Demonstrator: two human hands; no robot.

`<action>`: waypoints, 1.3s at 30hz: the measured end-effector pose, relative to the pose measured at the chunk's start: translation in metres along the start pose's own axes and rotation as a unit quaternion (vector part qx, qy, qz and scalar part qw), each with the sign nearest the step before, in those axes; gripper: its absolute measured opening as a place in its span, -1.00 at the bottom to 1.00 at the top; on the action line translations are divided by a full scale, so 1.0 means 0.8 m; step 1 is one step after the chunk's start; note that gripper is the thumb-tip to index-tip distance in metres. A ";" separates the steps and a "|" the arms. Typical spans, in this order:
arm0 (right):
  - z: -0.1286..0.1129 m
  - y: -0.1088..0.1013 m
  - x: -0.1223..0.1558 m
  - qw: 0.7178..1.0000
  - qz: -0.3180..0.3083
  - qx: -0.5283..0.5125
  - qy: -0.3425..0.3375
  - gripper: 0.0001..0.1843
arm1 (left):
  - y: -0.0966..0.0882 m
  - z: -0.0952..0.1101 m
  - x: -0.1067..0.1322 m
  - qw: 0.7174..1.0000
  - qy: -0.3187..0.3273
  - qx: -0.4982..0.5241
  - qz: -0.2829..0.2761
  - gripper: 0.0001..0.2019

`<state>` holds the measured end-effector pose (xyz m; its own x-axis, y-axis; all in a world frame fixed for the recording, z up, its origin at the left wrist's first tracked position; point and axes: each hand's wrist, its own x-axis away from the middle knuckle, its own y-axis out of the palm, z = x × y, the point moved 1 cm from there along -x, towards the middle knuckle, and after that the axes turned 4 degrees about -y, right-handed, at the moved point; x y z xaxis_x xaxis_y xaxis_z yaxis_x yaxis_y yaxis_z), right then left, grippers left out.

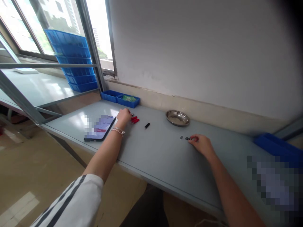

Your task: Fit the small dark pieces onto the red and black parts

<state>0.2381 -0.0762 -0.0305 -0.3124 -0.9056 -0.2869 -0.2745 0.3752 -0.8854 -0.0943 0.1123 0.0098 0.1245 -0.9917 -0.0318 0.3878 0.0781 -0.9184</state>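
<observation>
My left hand [124,115], with a beaded bracelet on the wrist, reaches to the far side of the table; its fingers are curled and mostly hidden, so what they hold cannot be made out. Just right of it lie several small red pieces [135,120], with a small dark piece [132,114] at the fingertips. A short black piece with a pale tip [147,125] rests apart from them. Farther right, my right hand [201,143] pinches at the tabletop, thumb and forefinger around a small dark piece [189,139]. Another small dark piece [181,137] lies to its left.
A round steel dish [177,118] stands near the wall. Two blue bins [129,101] sit at the back left, one with green material inside. A lit phone or tablet [100,127] lies left. Stacked blue crates [75,60] stand behind the metal frame; a blue tray [276,146] is right.
</observation>
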 end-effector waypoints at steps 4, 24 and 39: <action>0.001 0.006 0.001 1.000 -0.006 -0.006 -0.009 -0.93 | -0.007 0.026 0.022 0.997 0.081 -0.005 0.001 -0.73; -0.067 0.001 0.014 0.874 -0.030 -0.485 -0.010 -0.67 | 0.023 0.111 0.148 0.858 0.509 0.008 -0.060 -0.80; -0.076 0.000 0.020 0.872 -0.032 -0.487 -0.032 -0.67 | 0.043 0.111 0.162 0.808 0.582 0.080 -0.050 -0.76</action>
<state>0.1777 -0.0788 -0.0133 -0.2245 -0.9285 -0.2957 -0.9419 0.2845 -0.1784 0.0166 -0.0049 0.0094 -0.8218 -0.4105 -0.3952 0.4675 -0.0892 -0.8795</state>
